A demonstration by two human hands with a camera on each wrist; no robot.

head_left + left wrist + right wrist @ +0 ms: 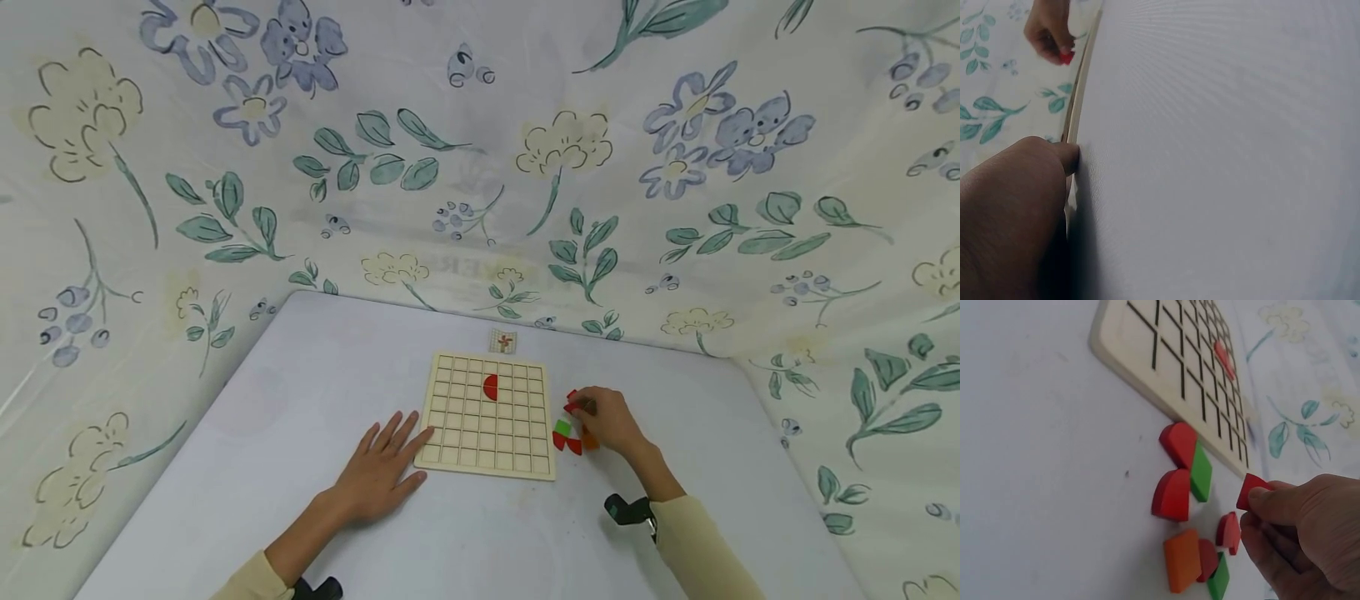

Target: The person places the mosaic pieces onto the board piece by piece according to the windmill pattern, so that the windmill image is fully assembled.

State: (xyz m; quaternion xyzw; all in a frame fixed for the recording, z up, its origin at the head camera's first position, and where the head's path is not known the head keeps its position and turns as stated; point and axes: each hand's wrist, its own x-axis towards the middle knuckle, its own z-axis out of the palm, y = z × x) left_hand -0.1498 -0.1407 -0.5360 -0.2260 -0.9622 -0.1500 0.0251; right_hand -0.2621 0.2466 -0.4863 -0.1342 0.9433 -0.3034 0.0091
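The wooden grid board lies on the white table, with a red half-round shape in its upper middle squares. My left hand rests flat with spread fingers at the board's lower left edge, its fingertips touching the corner area. Right of the board, my right hand pinches a red piece between thumb and finger, above the table. Below that hand in the right wrist view lie red quarter-round pieces, green pieces and an orange piece.
A small picture card with a red pattern lies just behind the board. A floral cloth hangs behind and beside the white table. Each wrist wears a dark camera mount.
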